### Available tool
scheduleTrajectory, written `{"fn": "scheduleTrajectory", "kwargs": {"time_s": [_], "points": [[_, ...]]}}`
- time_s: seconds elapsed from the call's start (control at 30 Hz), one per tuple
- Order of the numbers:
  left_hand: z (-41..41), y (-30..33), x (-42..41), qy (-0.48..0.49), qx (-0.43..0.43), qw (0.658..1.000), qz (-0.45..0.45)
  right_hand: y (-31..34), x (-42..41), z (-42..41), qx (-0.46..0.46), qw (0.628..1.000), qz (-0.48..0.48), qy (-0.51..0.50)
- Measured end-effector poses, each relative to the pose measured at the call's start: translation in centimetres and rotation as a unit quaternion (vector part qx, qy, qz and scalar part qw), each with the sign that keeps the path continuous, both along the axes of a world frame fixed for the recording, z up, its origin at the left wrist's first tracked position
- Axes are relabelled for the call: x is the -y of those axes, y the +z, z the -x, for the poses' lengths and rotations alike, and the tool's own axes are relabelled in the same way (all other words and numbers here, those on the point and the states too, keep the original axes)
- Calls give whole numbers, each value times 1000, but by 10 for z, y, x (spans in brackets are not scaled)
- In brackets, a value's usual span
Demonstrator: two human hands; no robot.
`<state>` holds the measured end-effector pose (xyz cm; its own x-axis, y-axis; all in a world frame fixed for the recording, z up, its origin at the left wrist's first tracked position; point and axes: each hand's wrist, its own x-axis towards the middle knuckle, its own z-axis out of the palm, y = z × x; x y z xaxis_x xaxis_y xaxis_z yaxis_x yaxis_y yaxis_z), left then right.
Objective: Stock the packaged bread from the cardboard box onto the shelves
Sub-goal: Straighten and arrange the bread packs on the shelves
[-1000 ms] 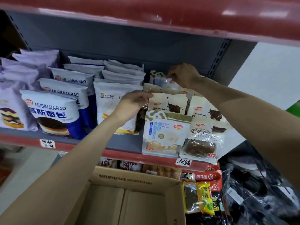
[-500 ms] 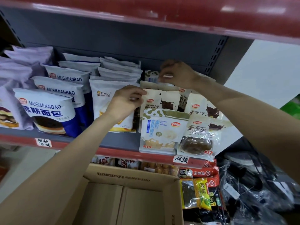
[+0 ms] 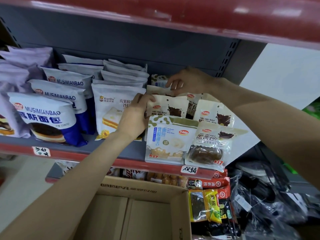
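Observation:
Both my hands are up at the grey shelf (image 3: 112, 149) among standing bread packets. My left hand (image 3: 134, 116) grips the left edge of a cream chocolate bread packet (image 3: 170, 106) in the second row. My right hand (image 3: 190, 82) pinches the top of a packet further back (image 3: 158, 89). In front stand a green-and-white yogurt bread packet (image 3: 166, 139) and a chocolate bread packet (image 3: 210, 144). The open cardboard box (image 3: 138, 191) sits below the shelf; the part of its inside that shows is bare.
Blue-and-white Musimianbao packets (image 3: 46, 118), a white XianDu packet (image 3: 110, 110) and purple packets (image 3: 15, 70) fill the shelf's left side. A red shelf edge (image 3: 173, 13) hangs overhead. Snack packets (image 3: 209, 205) and dark plastic-wrapped goods (image 3: 268, 196) lie at lower right.
My right hand has shifted slightly down and left along the back packets. My left hand stays on the cream packet's edge. The view has dropped a little.

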<state>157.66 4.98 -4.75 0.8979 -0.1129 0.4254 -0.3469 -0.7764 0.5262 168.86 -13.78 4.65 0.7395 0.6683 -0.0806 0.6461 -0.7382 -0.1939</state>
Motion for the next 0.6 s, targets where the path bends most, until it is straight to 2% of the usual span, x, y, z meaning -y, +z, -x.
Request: {"fn": "scheduleTrajectory", "kwargs": {"time_s": [0.1,0.2,0.3,0.43,0.53,0.6], "points": [[4,-6,2,4,-44,999,-10,-3,-1,-2,106,993,42,13],[6,-9,6,0,-58,998,-7,-5,4,-1,155,986,55,3],[-1,-9,11,-6,-27,1000,-11,-8,9,3,164,985,51,-12],[-5,-8,14,14,-41,999,-22,-7,12,7,143,989,22,-31],[-3,-6,7,17,-23,999,-19,2,30,7,147,985,-30,-80],[-2,-2,-1,5,-2,1000,2,5,48,7,157,979,-21,-130]]}}
